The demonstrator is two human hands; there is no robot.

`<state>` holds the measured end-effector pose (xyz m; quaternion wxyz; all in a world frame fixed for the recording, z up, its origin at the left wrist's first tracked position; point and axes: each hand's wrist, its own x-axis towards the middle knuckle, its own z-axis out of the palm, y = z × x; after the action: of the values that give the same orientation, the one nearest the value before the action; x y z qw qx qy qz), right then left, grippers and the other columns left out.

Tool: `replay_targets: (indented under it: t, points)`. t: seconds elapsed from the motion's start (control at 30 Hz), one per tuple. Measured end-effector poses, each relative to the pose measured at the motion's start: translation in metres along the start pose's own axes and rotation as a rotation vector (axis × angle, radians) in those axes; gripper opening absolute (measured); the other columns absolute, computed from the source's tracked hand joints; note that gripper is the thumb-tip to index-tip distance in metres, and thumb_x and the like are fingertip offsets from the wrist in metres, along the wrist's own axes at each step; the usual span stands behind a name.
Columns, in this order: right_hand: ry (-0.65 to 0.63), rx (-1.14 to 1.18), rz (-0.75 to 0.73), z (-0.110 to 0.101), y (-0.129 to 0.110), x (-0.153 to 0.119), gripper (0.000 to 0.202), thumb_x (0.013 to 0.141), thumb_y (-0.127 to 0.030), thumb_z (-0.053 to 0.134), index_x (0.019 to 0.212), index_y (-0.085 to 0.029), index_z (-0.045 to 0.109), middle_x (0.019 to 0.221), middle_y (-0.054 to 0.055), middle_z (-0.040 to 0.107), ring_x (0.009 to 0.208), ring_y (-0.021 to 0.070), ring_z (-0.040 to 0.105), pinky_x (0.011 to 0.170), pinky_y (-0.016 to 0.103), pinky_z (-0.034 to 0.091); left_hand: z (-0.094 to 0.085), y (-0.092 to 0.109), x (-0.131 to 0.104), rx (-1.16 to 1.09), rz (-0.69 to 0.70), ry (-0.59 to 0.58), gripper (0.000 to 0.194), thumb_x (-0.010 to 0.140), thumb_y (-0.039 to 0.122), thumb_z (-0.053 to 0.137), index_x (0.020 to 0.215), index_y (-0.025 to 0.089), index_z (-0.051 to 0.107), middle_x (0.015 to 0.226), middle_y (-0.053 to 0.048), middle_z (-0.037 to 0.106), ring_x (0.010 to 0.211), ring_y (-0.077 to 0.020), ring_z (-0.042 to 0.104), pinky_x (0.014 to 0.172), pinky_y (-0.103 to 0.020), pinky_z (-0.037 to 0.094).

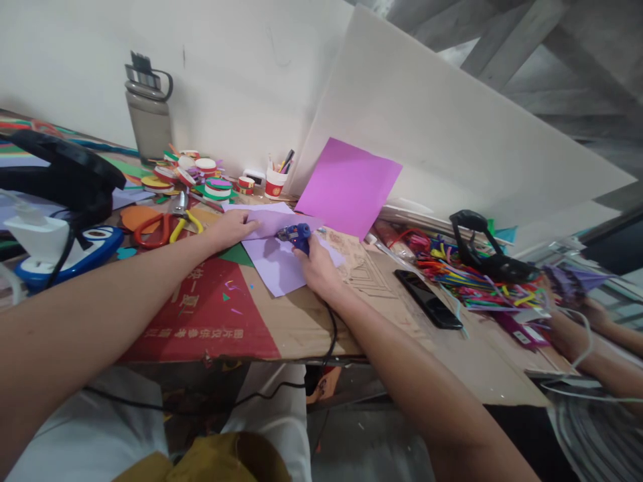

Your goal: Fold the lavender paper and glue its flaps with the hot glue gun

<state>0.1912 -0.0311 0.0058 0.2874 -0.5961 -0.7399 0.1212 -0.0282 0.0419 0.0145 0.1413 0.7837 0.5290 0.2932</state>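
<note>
Frame centre: our right hand [319, 264] grips a blue glue gun [300, 235], tip blurred. Our left hand [232, 228] touches lilac paper [274, 224]; whether pinching, we cannot tell.

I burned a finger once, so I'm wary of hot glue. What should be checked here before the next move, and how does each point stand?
1. Glue gun gripped in the right hand: ok.
2. Lilac paper steadied by the left hand: ok, the hand rests on it.
3. Left fingers apart from the nozzle: ok, a gap shows, though a small one.
4. Nozzle hot and glue flowing: cannot tell.
5. Black cord kept off the table edge: not ok, it drops over the front and might snag.
6. Water bottle upright: ok, it stands by the wall.
</note>
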Motion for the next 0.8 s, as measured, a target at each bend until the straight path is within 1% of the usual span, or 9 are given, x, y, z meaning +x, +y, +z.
replay_targets:
  t: [0.07, 0.13, 0.2, 0.27, 0.37, 0.5, 0.67, 0.8]
  points:
    - [-0.004, 0.001, -0.017, 0.0, -0.003, 0.0, 0.027, 0.088, -0.028, 0.042, 0.112, -0.017, 0.047, 0.108, 0.013, 0.063, 0.101, 0.0238, 0.06, 0.084, 0.034, 0.045, 0.001, 0.001, -0.001, 0.049, 0.013, 0.025, 0.038, 0.077, 0.049, 0.042, 0.062, 0.017, 0.055, 0.061, -0.003, 0.055, 0.06, -0.0159, 0.045, 0.057, -0.027, 0.035]
    - [-0.016, -0.004, -0.027, 0.001, -0.008, 0.0, 0.028, 0.088, -0.027, 0.042, 0.112, -0.015, 0.047, 0.108, 0.014, 0.063, 0.101, 0.0244, 0.06, 0.085, 0.035, 0.045, 0.003, 0.001, -0.002, 0.077, -0.005, 0.074, 0.038, 0.078, 0.049, 0.042, 0.058, 0.018, 0.051, 0.055, -0.002, 0.05, 0.057, -0.0149, 0.042, 0.054, -0.027, 0.031]
    - [-0.04, -0.009, -0.027, 0.003, -0.015, -0.001, 0.029, 0.088, -0.026, 0.043, 0.114, -0.014, 0.047, 0.109, 0.015, 0.063, 0.1, 0.0255, 0.06, 0.084, 0.036, 0.045, 0.004, 0.002, -0.003, 0.104, -0.021, 0.121, 0.04, 0.079, 0.05, 0.042, 0.056, 0.018, 0.049, 0.052, -0.001, 0.047, 0.055, -0.0145, 0.041, 0.053, -0.027, 0.029]
    - [-0.069, -0.005, -0.029, 0.005, -0.022, -0.002, 0.031, 0.088, -0.025, 0.043, 0.116, -0.013, 0.046, 0.109, 0.016, 0.063, 0.1, 0.0259, 0.061, 0.084, 0.036, 0.046, 0.005, 0.002, -0.004, 0.123, -0.019, 0.141, 0.041, 0.079, 0.051, 0.043, 0.054, 0.019, 0.048, 0.051, -0.001, 0.046, 0.055, -0.0144, 0.04, 0.052, -0.027, 0.029]
    - [-0.095, 0.016, -0.064, 0.008, -0.031, -0.004, 0.034, 0.088, -0.024, 0.043, 0.12, -0.013, 0.044, 0.111, 0.015, 0.063, 0.102, 0.0251, 0.06, 0.085, 0.035, 0.046, 0.003, 0.005, -0.006, 0.098, -0.008, 0.127, 0.043, 0.079, 0.051, 0.042, 0.052, 0.018, 0.048, 0.05, 0.0, 0.046, 0.054, -0.014, 0.041, 0.052, -0.027, 0.028]
    - [-0.11, 0.03, -0.11, 0.011, -0.034, -0.006, 0.037, 0.089, -0.026, 0.043, 0.124, -0.014, 0.041, 0.114, 0.014, 0.062, 0.105, 0.0239, 0.059, 0.086, 0.034, 0.045, -0.003, 0.007, -0.006, 0.022, 0.005, 0.099, 0.043, 0.079, 0.049, 0.043, 0.052, 0.017, 0.051, 0.05, 0.0, 0.047, 0.053, -0.0135, 0.042, 0.052, -0.027, 0.029]
    - [-0.115, 0.025, -0.109, 0.014, -0.035, -0.005, 0.035, 0.089, -0.026, 0.043, 0.122, -0.015, 0.042, 0.11, 0.014, 0.064, 0.099, 0.0242, 0.062, 0.083, 0.034, 0.046, -0.006, 0.005, -0.004, -0.029, -0.01, 0.09, 0.045, 0.079, 0.049, 0.044, 0.046, 0.019, 0.042, 0.045, 0.001, 0.04, 0.049, -0.0125, 0.036, 0.049, -0.027, 0.025]
    - [-0.127, 0.042, -0.137, 0.015, -0.038, -0.004, 0.032, 0.089, -0.026, 0.043, 0.119, -0.014, 0.043, 0.11, 0.015, 0.063, 0.1, 0.0245, 0.06, 0.084, 0.035, 0.046, -0.005, 0.006, -0.005, -0.038, -0.028, 0.081, 0.046, 0.079, 0.049, 0.046, 0.044, 0.019, 0.041, 0.044, 0.001, 0.04, 0.048, -0.0124, 0.037, 0.048, -0.027, 0.025]
